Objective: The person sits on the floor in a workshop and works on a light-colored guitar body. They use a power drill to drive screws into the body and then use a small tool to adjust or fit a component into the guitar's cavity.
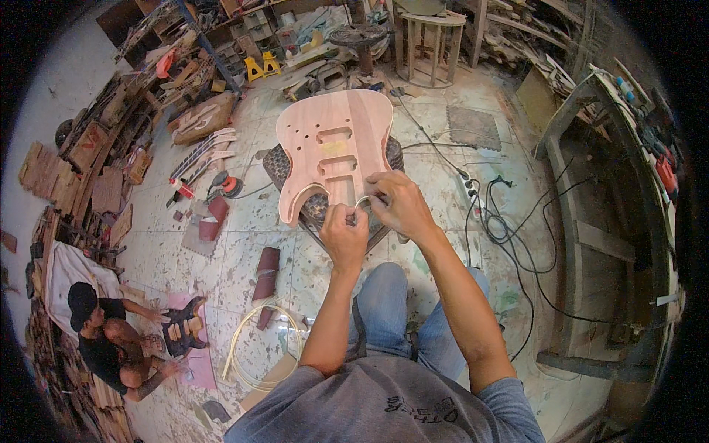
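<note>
I pinched thin, pale, curved strip [361, 199] with left hand [345, 235] and right hand [401, 205], at flat, pale-wood guitar body [363, 148]; gentle, gradual bending seemed safest

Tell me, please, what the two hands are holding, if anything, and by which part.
A thin pale strip, it seems, pinched in the fingertips of the left hand and the right hand; a short curved length shows between them.

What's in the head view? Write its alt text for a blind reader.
The person's left hand and right hand hold a thin pale strip at a wooden guitar body; at lower left, a co-worker crouches beside a dark guitar body.
</note>
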A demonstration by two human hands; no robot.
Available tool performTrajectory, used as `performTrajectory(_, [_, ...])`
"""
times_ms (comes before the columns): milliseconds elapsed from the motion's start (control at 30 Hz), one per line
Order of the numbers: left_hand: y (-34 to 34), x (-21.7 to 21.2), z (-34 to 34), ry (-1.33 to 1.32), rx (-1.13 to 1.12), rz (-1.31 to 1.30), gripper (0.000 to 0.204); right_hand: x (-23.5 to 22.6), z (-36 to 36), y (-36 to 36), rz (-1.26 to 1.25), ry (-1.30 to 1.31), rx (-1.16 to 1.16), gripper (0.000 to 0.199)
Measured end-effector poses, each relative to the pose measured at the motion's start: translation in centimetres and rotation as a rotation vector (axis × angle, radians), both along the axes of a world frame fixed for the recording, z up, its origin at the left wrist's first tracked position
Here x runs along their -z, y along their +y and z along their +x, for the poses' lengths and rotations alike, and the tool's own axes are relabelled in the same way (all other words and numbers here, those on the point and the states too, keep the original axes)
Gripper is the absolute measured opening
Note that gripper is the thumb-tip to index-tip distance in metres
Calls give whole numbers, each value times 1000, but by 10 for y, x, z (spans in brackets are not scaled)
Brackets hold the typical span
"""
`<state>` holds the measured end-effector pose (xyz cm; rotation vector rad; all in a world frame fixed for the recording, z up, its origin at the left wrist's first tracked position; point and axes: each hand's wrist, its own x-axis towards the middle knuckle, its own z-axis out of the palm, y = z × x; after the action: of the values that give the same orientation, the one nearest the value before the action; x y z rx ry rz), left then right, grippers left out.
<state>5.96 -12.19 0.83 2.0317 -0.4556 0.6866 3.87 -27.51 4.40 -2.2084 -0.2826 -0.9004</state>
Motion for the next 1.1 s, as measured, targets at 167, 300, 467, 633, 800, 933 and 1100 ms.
performTrajectory(167, [3,1,1,31,39,-27,11,1,3,0,-96,9,12,20])
performTrajectory(300, [5,1,-1,42,64,-53,10,-1,2,6,-147,35,50,16])
performTrajectory(467, [3,4,-2,7,58,-105,11,-5,-2,8,-217,24,62,16])
performTrajectory(633, [0,4,2,0,30,-102,12,-7,-3,6,-259,64,46,16])
performTrajectory(800, [-6,2,-1,105,-2,-154,15,-6,-2,4,-256,52,43,14])
performTrajectory(933, [-10,0,-1,132,-53,-117,15,-5,-1,4,-243,40,39,12])
performTrajectory(1100, [-7,-2,-3,29,-52,-75,14,-4,-2,5,-242,57,55,10])
